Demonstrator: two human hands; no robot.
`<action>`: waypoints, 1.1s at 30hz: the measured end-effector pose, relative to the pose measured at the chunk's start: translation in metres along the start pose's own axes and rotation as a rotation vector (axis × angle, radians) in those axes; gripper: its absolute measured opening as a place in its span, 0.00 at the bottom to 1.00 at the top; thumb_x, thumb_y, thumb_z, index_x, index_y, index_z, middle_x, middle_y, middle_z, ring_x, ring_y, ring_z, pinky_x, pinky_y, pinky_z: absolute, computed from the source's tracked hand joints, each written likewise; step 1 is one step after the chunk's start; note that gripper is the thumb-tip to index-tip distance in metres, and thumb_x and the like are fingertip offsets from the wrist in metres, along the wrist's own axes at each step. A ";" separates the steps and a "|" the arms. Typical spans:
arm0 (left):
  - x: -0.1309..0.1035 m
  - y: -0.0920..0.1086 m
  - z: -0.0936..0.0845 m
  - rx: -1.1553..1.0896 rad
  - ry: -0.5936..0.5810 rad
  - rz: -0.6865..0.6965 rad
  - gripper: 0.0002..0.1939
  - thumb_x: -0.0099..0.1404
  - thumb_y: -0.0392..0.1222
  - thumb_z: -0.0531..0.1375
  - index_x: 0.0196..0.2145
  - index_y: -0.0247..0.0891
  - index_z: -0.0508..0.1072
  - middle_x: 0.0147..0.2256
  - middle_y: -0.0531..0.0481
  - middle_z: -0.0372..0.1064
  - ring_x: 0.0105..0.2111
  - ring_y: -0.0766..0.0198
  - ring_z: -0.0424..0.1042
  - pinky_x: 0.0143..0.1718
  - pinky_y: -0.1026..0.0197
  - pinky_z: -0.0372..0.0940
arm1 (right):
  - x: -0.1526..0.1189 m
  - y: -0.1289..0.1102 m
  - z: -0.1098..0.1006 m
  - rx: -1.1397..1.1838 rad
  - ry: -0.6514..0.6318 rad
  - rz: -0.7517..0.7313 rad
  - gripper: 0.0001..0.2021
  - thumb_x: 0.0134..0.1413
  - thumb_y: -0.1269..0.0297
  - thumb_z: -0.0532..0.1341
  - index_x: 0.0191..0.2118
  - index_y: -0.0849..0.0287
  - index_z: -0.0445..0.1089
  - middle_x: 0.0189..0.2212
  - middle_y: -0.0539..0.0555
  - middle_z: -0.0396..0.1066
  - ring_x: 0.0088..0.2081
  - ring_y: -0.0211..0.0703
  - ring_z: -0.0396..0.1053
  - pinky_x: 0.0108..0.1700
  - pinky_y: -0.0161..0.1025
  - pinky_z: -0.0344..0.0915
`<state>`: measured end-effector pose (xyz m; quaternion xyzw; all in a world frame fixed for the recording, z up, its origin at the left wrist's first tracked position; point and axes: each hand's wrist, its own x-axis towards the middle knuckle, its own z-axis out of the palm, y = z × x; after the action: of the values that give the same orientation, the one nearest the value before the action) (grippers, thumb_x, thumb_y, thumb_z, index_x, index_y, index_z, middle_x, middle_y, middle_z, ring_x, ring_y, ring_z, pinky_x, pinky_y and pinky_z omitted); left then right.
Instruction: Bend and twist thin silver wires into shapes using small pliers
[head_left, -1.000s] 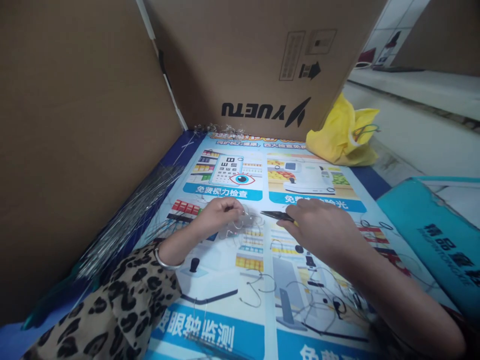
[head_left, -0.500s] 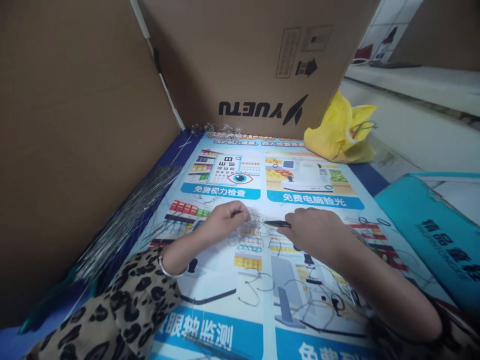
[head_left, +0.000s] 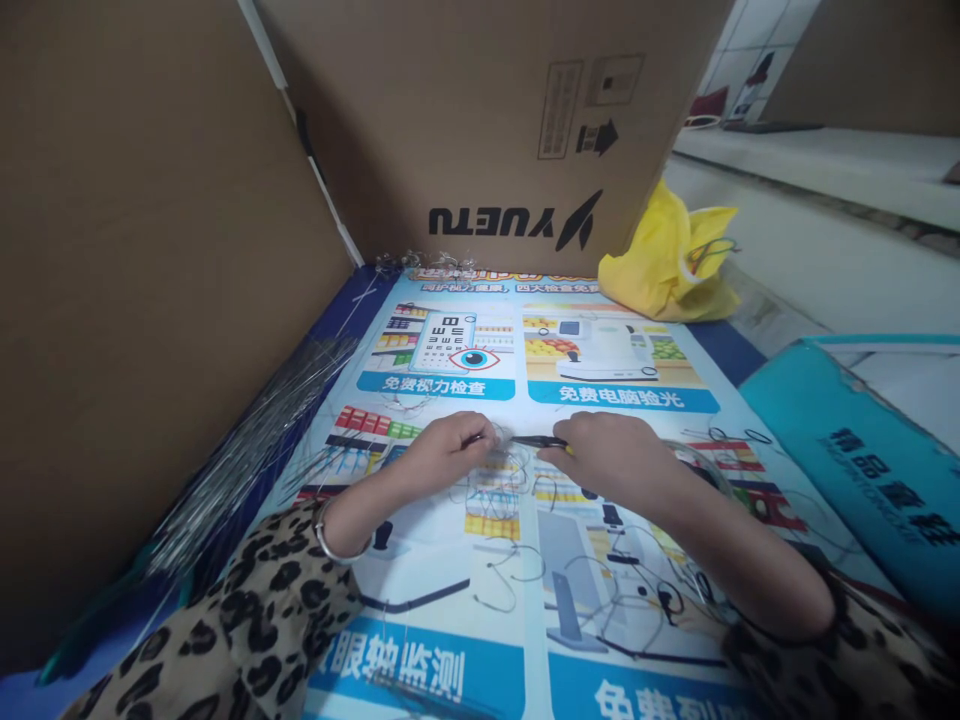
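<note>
My left hand [head_left: 455, 450] is closed in a pinch on a thin wire tangle [head_left: 510, 468], whose loops hang out to the right of the fingertips. My right hand [head_left: 609, 452] grips black-tipped pliers [head_left: 536, 440] that point left. The jaw tip reaches the wire close to my left fingertips; whether the jaws are closed on it I cannot tell. Below the hands, loose bent wires [head_left: 510, 575] lie on a printed poster sheet [head_left: 499, 640]. More curled wires and small rings [head_left: 667, 600] lie under my right forearm.
A bundle of straight thin wires [head_left: 247, 450] lies at left, beside a cardboard panel [head_left: 150, 250]. Behind the poster stands a cardboard box [head_left: 480, 130]. A yellow bag [head_left: 660, 265] sits at back right, and a teal box [head_left: 847, 450] is at right. Small wire pieces [head_left: 435, 262] lie at the back.
The pliers in my right hand have moved left, and their tip is now close to my left fingertips. My left hand keeps its pinch on the wire. The whole view has shifted slightly.
</note>
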<state>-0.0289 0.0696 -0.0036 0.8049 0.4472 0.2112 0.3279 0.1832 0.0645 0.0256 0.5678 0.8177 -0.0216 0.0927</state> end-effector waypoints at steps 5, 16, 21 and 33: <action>0.000 -0.002 -0.001 -0.034 -0.013 0.030 0.07 0.62 0.36 0.50 0.30 0.37 0.68 0.30 0.53 0.65 0.32 0.67 0.64 0.35 0.65 0.58 | 0.002 -0.001 0.001 0.033 -0.008 -0.004 0.20 0.57 0.49 0.48 0.34 0.56 0.71 0.33 0.55 0.73 0.35 0.44 0.70 0.30 0.36 0.56; -0.001 -0.009 -0.002 -0.083 -0.063 0.099 0.07 0.62 0.36 0.51 0.33 0.36 0.69 0.33 0.52 0.67 0.34 0.66 0.66 0.38 0.63 0.59 | 0.007 -0.004 0.010 0.049 0.022 -0.002 0.18 0.56 0.50 0.49 0.34 0.55 0.70 0.33 0.55 0.72 0.36 0.47 0.70 0.30 0.37 0.56; -0.002 -0.012 -0.002 -0.110 -0.055 0.106 0.08 0.63 0.38 0.52 0.34 0.36 0.70 0.33 0.51 0.68 0.35 0.66 0.67 0.38 0.62 0.60 | 0.009 -0.002 0.013 0.093 0.035 0.008 0.18 0.56 0.49 0.49 0.35 0.53 0.70 0.33 0.53 0.73 0.34 0.45 0.70 0.28 0.36 0.53; -0.003 -0.008 0.004 -0.355 0.153 0.077 0.07 0.61 0.40 0.56 0.33 0.36 0.72 0.39 0.46 0.70 0.43 0.62 0.68 0.47 0.59 0.60 | 0.009 0.000 0.017 0.063 0.154 0.060 0.17 0.59 0.50 0.48 0.35 0.55 0.68 0.32 0.53 0.72 0.33 0.42 0.68 0.27 0.35 0.49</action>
<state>-0.0332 0.0686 -0.0124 0.7326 0.3952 0.3599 0.4215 0.1826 0.0708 0.0077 0.5945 0.8040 -0.0008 0.0124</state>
